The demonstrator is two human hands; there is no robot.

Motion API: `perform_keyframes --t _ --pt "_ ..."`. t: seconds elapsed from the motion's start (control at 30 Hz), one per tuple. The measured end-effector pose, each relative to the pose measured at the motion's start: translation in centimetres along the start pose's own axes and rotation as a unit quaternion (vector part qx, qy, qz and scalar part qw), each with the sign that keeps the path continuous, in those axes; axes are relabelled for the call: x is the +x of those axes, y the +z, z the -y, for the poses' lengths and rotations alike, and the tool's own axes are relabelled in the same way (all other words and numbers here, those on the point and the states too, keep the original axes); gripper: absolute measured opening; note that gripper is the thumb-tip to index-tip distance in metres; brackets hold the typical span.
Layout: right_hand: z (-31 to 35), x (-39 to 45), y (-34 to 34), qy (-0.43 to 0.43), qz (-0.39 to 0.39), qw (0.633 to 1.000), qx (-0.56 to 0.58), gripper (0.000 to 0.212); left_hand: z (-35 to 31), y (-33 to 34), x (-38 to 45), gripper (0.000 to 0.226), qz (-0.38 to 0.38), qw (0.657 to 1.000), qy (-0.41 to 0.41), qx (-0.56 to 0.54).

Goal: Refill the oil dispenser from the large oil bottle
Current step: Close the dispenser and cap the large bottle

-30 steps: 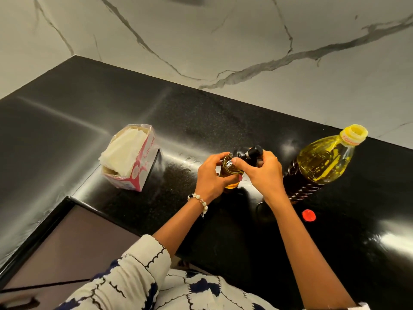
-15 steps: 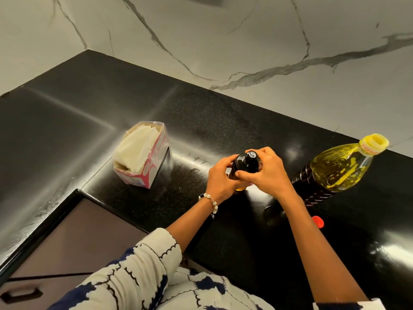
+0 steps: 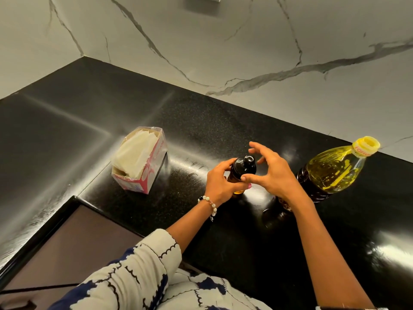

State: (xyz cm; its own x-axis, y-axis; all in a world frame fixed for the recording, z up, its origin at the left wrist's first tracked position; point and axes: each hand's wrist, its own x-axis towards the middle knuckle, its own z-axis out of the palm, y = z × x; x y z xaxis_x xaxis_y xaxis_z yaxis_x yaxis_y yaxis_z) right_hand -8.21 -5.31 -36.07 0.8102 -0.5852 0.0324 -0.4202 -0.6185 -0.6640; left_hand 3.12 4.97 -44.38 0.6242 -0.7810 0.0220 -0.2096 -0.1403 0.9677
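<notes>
Left hand (image 3: 220,182) grips upright dispenser (image 3: 242,170); right hand (image 3: 271,171), fingers spread (holding nothing), just right of its cap; large bottle (image 3: 333,173) farther right.

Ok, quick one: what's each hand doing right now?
Left hand: gripping the oil dispenser around its body.
Right hand: open, fingers spread beside the dispenser's black cap, holding nothing.
</notes>
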Motion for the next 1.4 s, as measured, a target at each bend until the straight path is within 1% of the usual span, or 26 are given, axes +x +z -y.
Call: perform_keyframes --t 0.07,0.1,0.17,0.27,0.33,0.4,0.43,0.53,0.6,0.63,0.73,0.83,0.9,1.03,1.17,1.33,1.4 --pt "-0.2 0.2 0.3 -0.014 0.01 1.0 -0.008 0.082 0.0 0.0 0.1 0.069 -0.001 1.0 -0.001 0.002" --pt "-0.3 0.2 0.6 -0.015 0.001 1.0 -0.008 0.079 -0.1 0.0 0.1 0.069 -0.001 1.0 0.0 0.002" --pt "-0.4 0.2 1.2 -0.013 -0.04 0.999 -0.008 0.077 0.0 -0.1 0.2 0.069 0.0 1.0 0.003 0.003" --pt "-0.3 0.0 2.3 -0.017 -0.113 0.992 -0.049 0.081 0.1 0.0 0.3 0.071 0.005 1.0 0.013 0.005" --pt "-0.2 -0.2 2.9 -0.018 -0.139 0.986 -0.09 0.088 0.3 0.1 0.3 0.076 0.006 1.0 0.012 0.0" --pt "0.0 -0.3 2.8 -0.016 -0.144 0.985 -0.098 0.098 0.3 0.1 0.3 0.076 0.004 1.0 0.01 0.002" --pt "0.0 -0.2 2.5 -0.01 -0.135 0.988 -0.08 0.103 0.2 0.1 0.3 0.075 0.005 1.0 0.008 0.002" --pt "-0.2 0.0 1.7 -0.013 -0.06 0.998 -0.009 0.112 0.4 0.1 0.4 0.07 0.004 1.0 0.01 0.007" --pt "-0.2 0.1 1.6 -0.025 -0.023 0.999 0.002 0.112 0.3 0.0 0.3 0.068 0.003 1.0 0.017 0.011" --pt "-0.3 0.0 1.7 -0.03 -0.026 0.999 0.002 0.11 0.3 0.0 0.2 0.068 0.002 1.0 0.019 0.011" --pt "0.0 -0.1 2.3 -0.018 -0.088 0.996 -0.008 0.102 0.1 0.1 0.2 0.069 -0.002 1.0 0.026 0.005" --pt "0.3 -0.3 3.2 -0.011 -0.143 0.987 -0.077 0.1 0.2 0.1 0.2 0.066 -0.01 0.999 0.041 0.007" --pt "0.3 -0.5 3.5 -0.002 -0.153 0.984 -0.091 0.101 0.2 0.1 0.2 0.065 -0.011 0.999 0.046 0.009" --pt "0.3 -0.3 2.8 0.002 -0.111 0.994 -0.008 0.101 -0.1 0.0 0.0 0.065 -0.008 0.999 0.038 0.013" --pt "0.3 0.1 2.5 -0.007 -0.071 0.997 -0.016 0.101 0.0 0.0 0.2 0.063 -0.001 1.0 0.022 0.016" --pt "0.2 0.7 2.0 -0.011 -0.012 0.999 -0.035 0.107 0.4 0.0 0.4 0.064 0.001 1.0 0.013 0.018" --pt "0.3 0.9 1.5 -0.013 0.012 1.0 -0.025 0.106 0.3 0.0 0.4 0.064 0.002 1.0 0.01 0.013"
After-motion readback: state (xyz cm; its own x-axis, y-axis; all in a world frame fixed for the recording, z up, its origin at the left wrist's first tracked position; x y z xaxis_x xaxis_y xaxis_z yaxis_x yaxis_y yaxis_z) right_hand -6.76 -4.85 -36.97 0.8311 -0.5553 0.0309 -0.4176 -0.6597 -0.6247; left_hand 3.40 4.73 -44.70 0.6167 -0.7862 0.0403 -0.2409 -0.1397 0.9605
